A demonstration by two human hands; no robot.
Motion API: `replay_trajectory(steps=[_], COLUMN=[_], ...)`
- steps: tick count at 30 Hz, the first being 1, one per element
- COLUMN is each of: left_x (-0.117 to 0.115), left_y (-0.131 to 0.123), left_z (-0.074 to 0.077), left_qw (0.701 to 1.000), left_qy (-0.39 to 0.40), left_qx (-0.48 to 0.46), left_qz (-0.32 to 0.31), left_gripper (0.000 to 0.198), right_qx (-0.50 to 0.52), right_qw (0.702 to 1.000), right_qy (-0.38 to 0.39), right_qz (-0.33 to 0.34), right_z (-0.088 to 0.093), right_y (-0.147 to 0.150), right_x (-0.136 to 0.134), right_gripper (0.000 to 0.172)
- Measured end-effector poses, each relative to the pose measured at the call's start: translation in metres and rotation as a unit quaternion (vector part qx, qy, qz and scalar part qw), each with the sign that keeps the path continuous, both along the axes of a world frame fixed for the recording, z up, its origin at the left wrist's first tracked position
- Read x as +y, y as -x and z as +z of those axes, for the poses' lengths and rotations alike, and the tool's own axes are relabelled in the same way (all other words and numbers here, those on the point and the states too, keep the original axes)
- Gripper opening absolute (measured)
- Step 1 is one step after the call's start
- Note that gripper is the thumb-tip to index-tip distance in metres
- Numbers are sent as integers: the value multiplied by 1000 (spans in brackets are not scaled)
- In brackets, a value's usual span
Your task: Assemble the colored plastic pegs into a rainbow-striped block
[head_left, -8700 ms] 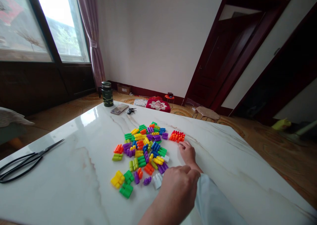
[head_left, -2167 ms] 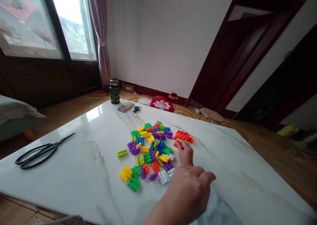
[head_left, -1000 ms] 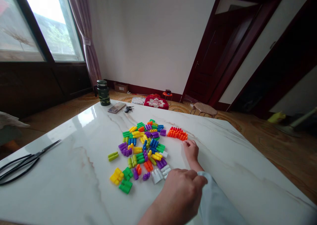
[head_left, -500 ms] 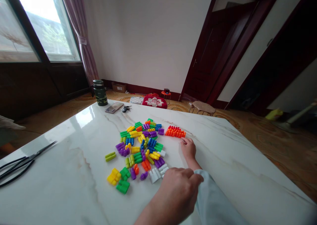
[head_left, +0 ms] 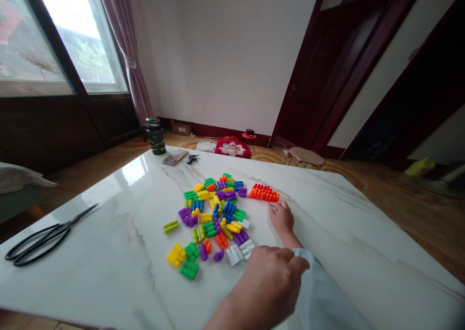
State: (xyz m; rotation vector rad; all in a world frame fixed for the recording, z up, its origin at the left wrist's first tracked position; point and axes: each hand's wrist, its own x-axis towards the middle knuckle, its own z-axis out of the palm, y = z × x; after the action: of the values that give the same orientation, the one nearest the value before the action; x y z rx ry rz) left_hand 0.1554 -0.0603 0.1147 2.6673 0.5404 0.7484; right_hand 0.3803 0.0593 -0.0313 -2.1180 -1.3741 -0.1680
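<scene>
My left hand (head_left: 271, 276) is closed in the foreground, fingers curled, at the cuff of the light blue sleeve (head_left: 319, 281) on my right arm. It appears to grip the cuff; its fingertips are hidden. Farther out, my right hand (head_left: 282, 217) rests low over the table with its fingers bent together. Whatever they may hold is too small to make out. Just beyond those fingers lies a tight group of red and orange peg-shaped toy blocks (head_left: 264, 193). White blocks (head_left: 234, 256) lie left of my left hand, partly beside it.
Loose coloured blocks (head_left: 209, 230) spread over the marble-patterned table (head_left: 119, 267). Black-handled scissors (head_left: 54, 235) lie at the left. A camouflage flask (head_left: 156, 137), a phone (head_left: 175, 157) and keys (head_left: 192, 159) are near the far edge. A round stool (head_left: 305, 156) stands beyond the table.
The view has turned slightly left, shifting everything rightward in the picture. Both hands keep nearly the same pose; the blocks stay in place.
</scene>
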Motion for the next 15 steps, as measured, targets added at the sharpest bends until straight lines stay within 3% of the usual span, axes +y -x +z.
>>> replay_trajectory(steps=[5,10,15], left_x=[0,0,-6], left_y=[2,4,2], left_z=[3,4,2], left_qw=[1000,1000,998], left_qy=[0,-3,-11], left_qx=[4,26,66], left_qz=[1,5,-17], left_gripper=[16,12,11], right_qx=[-59,-177,-191], right_qw=[995,971,958], right_qy=[80,150,197], right_qz=[13,63,86], right_z=[13,25,18], right_y=[8,17,24], right_x=[-6,-27,-50], right_gripper=[26,35,45])
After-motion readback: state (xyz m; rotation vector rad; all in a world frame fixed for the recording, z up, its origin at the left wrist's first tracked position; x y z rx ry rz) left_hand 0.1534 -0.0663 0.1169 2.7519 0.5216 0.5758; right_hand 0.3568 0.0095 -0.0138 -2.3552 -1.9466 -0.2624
